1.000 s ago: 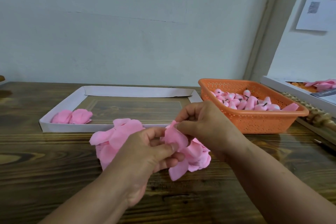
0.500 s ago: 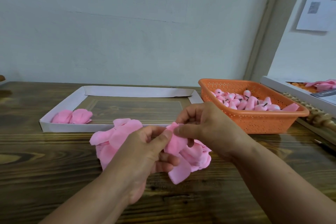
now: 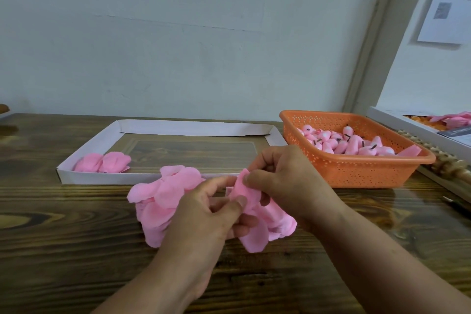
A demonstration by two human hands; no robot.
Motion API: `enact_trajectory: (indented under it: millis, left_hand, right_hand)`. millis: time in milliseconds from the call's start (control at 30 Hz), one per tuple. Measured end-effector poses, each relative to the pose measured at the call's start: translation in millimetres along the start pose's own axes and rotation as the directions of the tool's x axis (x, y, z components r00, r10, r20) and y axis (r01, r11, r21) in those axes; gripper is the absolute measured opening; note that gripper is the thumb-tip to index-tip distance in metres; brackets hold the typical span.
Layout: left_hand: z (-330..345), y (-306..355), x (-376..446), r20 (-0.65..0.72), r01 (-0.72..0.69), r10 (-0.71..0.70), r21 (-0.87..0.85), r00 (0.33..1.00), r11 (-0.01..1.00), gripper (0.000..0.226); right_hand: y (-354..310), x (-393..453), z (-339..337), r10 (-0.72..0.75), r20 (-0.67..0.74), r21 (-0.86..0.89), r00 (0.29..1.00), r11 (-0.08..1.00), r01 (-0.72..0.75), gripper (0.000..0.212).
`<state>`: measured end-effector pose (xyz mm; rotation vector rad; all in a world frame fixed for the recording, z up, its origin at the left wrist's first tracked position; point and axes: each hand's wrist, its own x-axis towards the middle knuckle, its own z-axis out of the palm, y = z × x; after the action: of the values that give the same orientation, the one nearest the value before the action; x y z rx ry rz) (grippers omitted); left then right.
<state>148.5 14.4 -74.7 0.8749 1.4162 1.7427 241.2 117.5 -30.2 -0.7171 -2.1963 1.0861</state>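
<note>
Left fingers (image 3: 238,206), right fingers (image 3: 252,178) clamped on pink petal (image 3: 242,190) — petal heap (image 3: 163,201) beneath, tray (image 3: 107,178) and basket (image 3: 356,173) behind

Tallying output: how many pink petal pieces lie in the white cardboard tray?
2: left piece and right piece, side by side in the near-left corner of the white tray. Its near wall may hide more.

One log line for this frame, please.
left hand: pinches petal | right hand: pinches same petal | pile: on table beneath | tray: two pink pieces | basket: pink buds
</note>
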Motion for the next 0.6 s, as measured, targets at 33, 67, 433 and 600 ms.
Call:
enact_trajectory:
  millis: [33,67,433,600]
  left_hand:
    - [0,-1,0,0.006,0.002,-0.002,0.003,1.0,1.0,0.023]
    - [0,-1,1,0.012,0.006,-0.007,0.005,1.0,1.0,0.023]
    - [-11,3,8,0.175,0.077,-0.094,0.101,0.98,0.992,0.024]
    - [-9,0,9,0.17,0.008,-0.041,0.188,0.985,0.982,0.015]
  right_hand:
    - [0,0,0,0.001,0.009,0.0,1.0,1.0,-0.001,0.013]
    - [-1,0,-1,0.004,0.022,0.002,1.0,1.0,-0.004,0.011]
    - [-3,7,-17,0.034,0.246,0.045,0.969,0.998,-0.047,0.009]
    - [-4,7,-11,0.044,0.166,0.042,0.985,0.998,-0.051,0.016]
